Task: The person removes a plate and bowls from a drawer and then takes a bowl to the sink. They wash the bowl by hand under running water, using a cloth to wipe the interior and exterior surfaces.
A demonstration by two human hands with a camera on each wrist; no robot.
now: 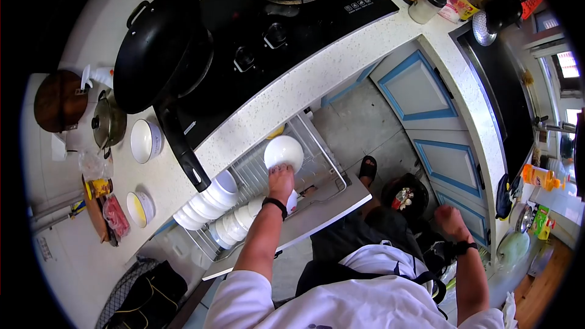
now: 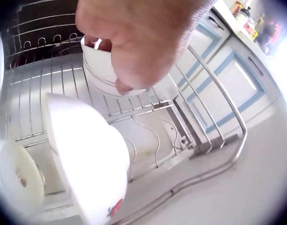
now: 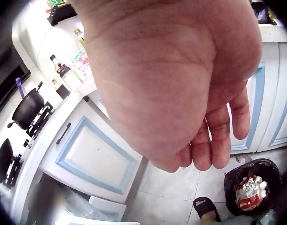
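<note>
My left hand (image 1: 281, 183) grips a white bowl (image 1: 284, 151) by its near edge, over the wire rack (image 1: 247, 167) of a pulled-out drawer. From the left wrist, the hand (image 2: 134, 42) covers much of that bowl (image 2: 99, 68). Another white bowl (image 2: 89, 159) with a red mark stands in the rack close by the wrist. Rows of white bowls (image 1: 210, 204) and plates fill the rack's left side. On the right, my right hand (image 1: 452, 222) hangs beside the cabinet doors holding nothing; its fingers (image 3: 220, 140) are loosely bent.
Above the drawer runs the counter (image 1: 274, 116) with a black stove and a wok (image 1: 158, 49), its handle (image 1: 192, 167) jutting over the edge. Two bowls stand left on the counter, one the yellow-filled bowl (image 1: 141, 209). A lined bin (image 1: 404, 196) sits on the floor near a sandalled foot (image 1: 368, 169).
</note>
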